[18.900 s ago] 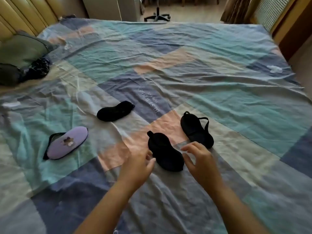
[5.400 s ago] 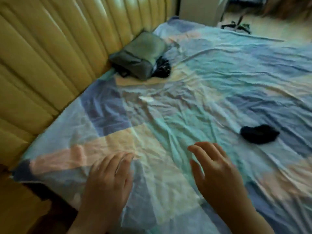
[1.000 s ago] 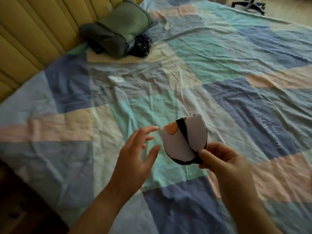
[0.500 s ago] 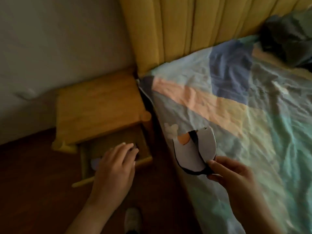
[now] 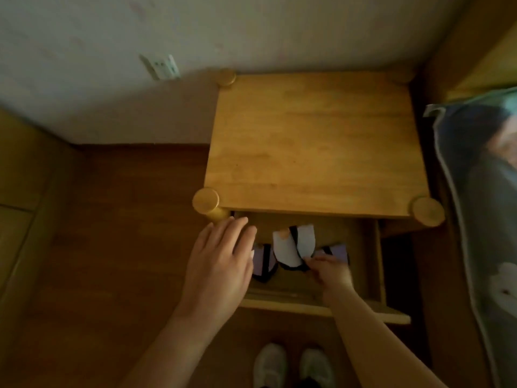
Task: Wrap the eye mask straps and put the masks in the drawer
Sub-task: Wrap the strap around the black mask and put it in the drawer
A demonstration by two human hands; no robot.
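now inside the drawer (image 5: 375, 256), white mask (image 5: 293, 245) pinched by right hand (image 5: 330, 268).

A wooden nightstand (image 5: 313, 141) stands against the wall with its drawer (image 5: 372, 264) pulled open. The right hand (image 5: 330, 268) reaches into the drawer and pinches the lower edge of a white eye mask (image 5: 293, 243) with a black strap around it. Two purple masks (image 5: 261, 261) lie on either side of it. The left hand (image 5: 221, 259) hovers flat, fingers spread, over the drawer's left end. The bed (image 5: 481, 191) sits at right; white shoes (image 5: 270, 365) show below.
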